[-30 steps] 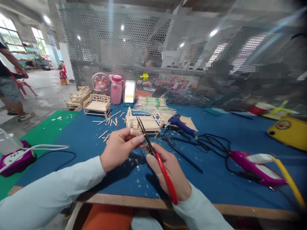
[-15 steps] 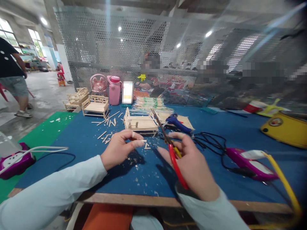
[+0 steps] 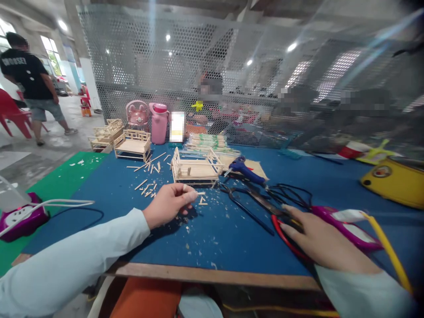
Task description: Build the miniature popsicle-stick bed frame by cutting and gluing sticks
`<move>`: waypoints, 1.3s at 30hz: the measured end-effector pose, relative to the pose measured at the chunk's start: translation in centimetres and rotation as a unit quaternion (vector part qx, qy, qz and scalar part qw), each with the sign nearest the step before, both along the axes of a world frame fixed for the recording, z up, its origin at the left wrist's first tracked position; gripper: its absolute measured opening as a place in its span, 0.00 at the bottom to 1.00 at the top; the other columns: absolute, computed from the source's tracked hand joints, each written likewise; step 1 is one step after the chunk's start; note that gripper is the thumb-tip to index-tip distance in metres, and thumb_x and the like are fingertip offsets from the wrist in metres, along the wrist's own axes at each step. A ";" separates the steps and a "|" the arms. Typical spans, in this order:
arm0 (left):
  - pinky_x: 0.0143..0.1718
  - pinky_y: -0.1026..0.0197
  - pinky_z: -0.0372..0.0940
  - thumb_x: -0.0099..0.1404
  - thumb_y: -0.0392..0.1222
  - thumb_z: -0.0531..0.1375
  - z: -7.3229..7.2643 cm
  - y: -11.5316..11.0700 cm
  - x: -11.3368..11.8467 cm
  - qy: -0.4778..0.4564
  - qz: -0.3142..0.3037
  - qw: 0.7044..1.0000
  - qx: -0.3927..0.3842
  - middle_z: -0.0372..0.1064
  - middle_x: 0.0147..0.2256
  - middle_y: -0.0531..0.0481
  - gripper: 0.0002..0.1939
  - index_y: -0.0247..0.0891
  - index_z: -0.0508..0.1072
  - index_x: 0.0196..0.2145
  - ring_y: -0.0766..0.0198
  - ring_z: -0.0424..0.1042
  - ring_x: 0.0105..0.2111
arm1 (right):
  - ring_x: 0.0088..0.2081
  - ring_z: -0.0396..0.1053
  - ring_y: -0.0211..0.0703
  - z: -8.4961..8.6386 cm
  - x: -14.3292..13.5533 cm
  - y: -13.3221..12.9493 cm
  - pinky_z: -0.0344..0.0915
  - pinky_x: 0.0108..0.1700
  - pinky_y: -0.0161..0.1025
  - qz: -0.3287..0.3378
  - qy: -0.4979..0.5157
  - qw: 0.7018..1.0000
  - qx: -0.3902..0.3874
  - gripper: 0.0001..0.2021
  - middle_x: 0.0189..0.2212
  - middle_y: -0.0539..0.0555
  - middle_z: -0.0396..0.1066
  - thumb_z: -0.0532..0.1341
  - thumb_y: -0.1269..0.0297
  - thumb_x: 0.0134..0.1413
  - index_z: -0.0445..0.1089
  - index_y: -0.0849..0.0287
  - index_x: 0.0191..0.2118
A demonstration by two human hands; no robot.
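Note:
My left hand (image 3: 172,201) pinches a short thin wooden stick (image 3: 201,193) between thumb and fingertips, just in front of a small wooden bench frame (image 3: 195,170). On the right, my right hand (image 3: 326,236) is low over the table, its fingers around the red and yellow handles of long-bladed scissors (image 3: 265,201). The scissors' blades point to the back left. Beside them lie dark-handled pliers (image 3: 250,212). A blue glue gun (image 3: 247,170) rests behind the pliers, near the bench frame's right end.
Cut stick pieces (image 3: 145,187) lie left of the bench frame. More finished benches (image 3: 132,143), a pink bottle (image 3: 159,123) and stick bundles (image 3: 208,142) line the back. Purple power strips (image 3: 351,227) and cables lie right and left. A yellow container (image 3: 394,179) stands far right.
My right hand has moved right and down with the scissors, from beside the left hand to the tabletop, uncovering the pliers. My left hand keeps its pinch. A person at left has moved further into view.

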State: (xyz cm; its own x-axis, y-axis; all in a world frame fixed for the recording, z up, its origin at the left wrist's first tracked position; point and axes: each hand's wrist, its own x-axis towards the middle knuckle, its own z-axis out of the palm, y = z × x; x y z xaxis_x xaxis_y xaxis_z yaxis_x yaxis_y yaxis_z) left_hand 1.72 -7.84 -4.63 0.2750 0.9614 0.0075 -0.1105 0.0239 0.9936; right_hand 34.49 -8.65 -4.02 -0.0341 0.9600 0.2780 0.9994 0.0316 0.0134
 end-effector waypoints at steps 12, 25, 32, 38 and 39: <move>0.17 0.75 0.59 0.46 0.51 0.69 0.1 0.3 -0.4 -0.140 -0.002 0.982 -0.125 0.65 0.23 0.55 0.20 0.32 0.69 0.26 0.77 0.62 0.19 | 0.32 0.72 0.44 2.9 -16.2 1.0 0.67 0.39 0.43 0.254 0.421 0.869 -0.048 0.12 0.31 0.52 0.76 0.60 0.59 0.49 0.74 0.59 0.37; 0.19 0.73 0.58 0.49 0.52 0.67 -0.1 1.7 -1.8 -0.082 0.053 0.995 -0.008 0.65 0.23 0.54 0.20 0.31 0.70 0.26 0.75 0.63 0.21 | 0.20 0.56 0.29 2.9 -20.2 5.3 0.54 0.25 0.32 0.295 0.579 0.720 -0.243 0.13 0.19 0.44 0.65 0.64 0.55 0.41 0.67 0.62 0.25; 0.19 0.71 0.58 0.49 0.54 0.66 -0.3 1.9 -1.6 -0.074 0.051 0.996 -0.010 0.65 0.23 0.54 0.20 0.31 0.69 0.25 0.74 0.63 0.21 | 0.19 0.56 0.28 1.6 -20.1 5.4 0.54 0.23 0.31 0.266 0.638 0.680 -0.245 0.15 0.20 0.44 0.65 0.67 0.55 0.37 0.66 0.61 0.28; 0.19 0.71 0.58 0.47 0.55 0.67 0.0 1.9 -1.9 -0.075 0.029 0.997 -0.015 0.65 0.23 0.54 0.22 0.31 0.69 0.25 0.74 0.63 0.21 | 0.17 0.50 0.28 2.1 -20.2 5.5 0.47 0.17 0.29 0.285 0.637 0.658 -0.284 0.14 0.16 0.42 0.60 0.65 0.54 0.41 0.65 0.59 0.28; 0.19 0.71 0.58 0.46 0.56 0.67 0.0 1.9 -1.9 -0.073 0.021 0.997 -0.015 0.65 0.23 0.54 0.23 0.31 0.69 0.25 0.74 0.63 0.20 | 0.17 0.50 0.28 2.2 -20.1 5.5 0.48 0.18 0.29 0.293 0.629 0.662 -0.282 0.14 0.16 0.42 0.60 0.64 0.54 0.42 0.65 0.59 0.28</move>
